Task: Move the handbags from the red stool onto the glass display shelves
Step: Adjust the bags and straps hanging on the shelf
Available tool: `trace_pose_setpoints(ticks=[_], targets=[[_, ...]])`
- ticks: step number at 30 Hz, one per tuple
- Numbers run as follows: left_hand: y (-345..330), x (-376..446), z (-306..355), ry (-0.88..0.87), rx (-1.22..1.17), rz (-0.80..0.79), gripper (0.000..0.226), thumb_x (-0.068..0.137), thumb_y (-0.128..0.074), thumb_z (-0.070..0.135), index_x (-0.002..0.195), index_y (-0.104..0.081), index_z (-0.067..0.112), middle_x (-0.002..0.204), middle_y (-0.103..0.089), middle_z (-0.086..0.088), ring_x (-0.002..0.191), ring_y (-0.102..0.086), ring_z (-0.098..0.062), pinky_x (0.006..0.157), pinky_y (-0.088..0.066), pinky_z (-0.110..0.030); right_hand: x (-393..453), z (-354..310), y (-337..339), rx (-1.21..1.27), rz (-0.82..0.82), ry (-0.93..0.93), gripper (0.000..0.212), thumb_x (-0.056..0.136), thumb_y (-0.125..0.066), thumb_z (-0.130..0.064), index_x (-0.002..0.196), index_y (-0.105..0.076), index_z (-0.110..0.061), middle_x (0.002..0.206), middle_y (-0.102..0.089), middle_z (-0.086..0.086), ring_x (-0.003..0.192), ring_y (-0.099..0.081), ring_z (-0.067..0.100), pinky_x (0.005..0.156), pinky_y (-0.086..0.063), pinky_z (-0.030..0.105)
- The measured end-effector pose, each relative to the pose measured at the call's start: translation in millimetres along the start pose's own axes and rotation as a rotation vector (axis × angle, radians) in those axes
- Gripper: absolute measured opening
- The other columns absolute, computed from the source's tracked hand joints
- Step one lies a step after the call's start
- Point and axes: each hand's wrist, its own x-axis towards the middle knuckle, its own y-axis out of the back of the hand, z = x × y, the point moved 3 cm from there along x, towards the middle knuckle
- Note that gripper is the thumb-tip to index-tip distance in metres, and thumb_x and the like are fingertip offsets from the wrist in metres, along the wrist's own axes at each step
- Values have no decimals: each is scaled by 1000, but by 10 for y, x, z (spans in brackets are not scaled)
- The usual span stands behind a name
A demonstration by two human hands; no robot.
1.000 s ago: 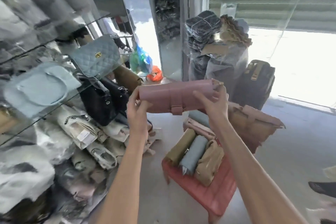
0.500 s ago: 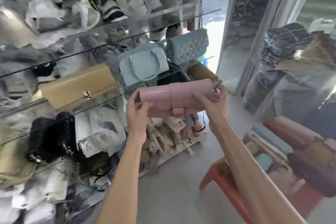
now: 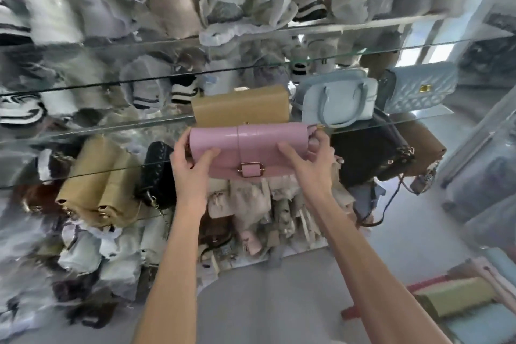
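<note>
Two hands (image 3: 192, 170) (image 3: 310, 162) — one pink handbag (image 3: 248, 148), two light-blue handbags (image 3: 337, 100) (image 3: 421, 86) — several tan.

A handbag shop: glass display shelves (image 3: 391, 50) run in tiers, crowded with stock, many bags still in plastic wrapping (image 3: 245, 3), a tan clutch (image 3: 241, 105) and pale blue handbags (image 3: 337, 98) set out facing forward.

Daylight is glaring in from the upper right, washing over a pale wall (image 3: 480, 5). A grey floor (image 3: 279, 293) is spreading below, and clear plastic-wrapped bundles (image 3: 483, 176) are standing along the right side, catching the light.
</note>
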Motion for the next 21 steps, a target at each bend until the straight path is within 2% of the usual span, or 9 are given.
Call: trace_pose_setpoints(ticks=[2,5,7,9,13,17,19,21], targets=[[307,98,43,7,10,59,63,76,-84,25,129,-61,51,144,-57,0,123,-61,-16,105,-54,-41,-45,42,-336,20,-71,-4,71,78,-92,-47,134,-51,-39,133,-52,2,112,-63,15,92,-61,34],[781,228,95,-40,31,155,61,82,-81,13,130,-61,44,141,-60,1,119,-61,-13,102,-54,-39,-112,56,-881,86,-191,-42,74,74,-93,-50,135,-54,-34,133,-51,5,113,-65,17,98,-61,45],[1062,318,149,-45,45,224,63,78,-82,17,133,-62,42,142,-59,1,116,-61,-12,98,-53,-37,-125,53,-1219,102,-258,-49,74,68,-91,-58,130,-55,-43,136,-49,8,117,-65,18,101,-60,47],[1365,412,203,-40,59,290,65,79,-81,16,136,-61,41,142,-60,0,114,-62,-12,99,-53,-40,-168,24,-1567,99,-343,-24,67,67,-89,-62,122,-52,-54,134,-46,3,120,-62,19,105,-57,46],[1925,614,353,-25,105,403,61,78,-81,23,130,-63,50,144,-59,3,129,-60,-28,104,-52,-49,-268,-61,-2169,88,-455,28,61,67,-83,-69,116,-47,-71,124,-42,-8,127,-54,25,112,-50,47],[2280,796,524,-24,139,436,61,76,-80,26,130,-62,48,138,-64,10,129,-60,-26,98,-55,-49,-326,-113,-2648,92,-566,25,61,67,-79,-70,114,-43,-81,119,-38,-10,130,-48,27,117,-43,46],[2390,879,565,-39,137,434,62,81,-79,21,136,-60,43,139,-62,9,129,-60,-26,96,-56,-48,-341,-110,-2812,95,-634,3,70,69,-80,-68,129,-44,-72,122,-36,-10,133,-42,25,120,-39,41],[2451,1013,594,-81,123,419,61,87,-79,13,139,-59,37,139,-62,9,129,-61,-24,100,-55,-48,-315,-109,-2943,97,-672,-15,86,78,-85,-58,152,-41,-51,127,-34,-7,135,-36,22,121,-35,37]])
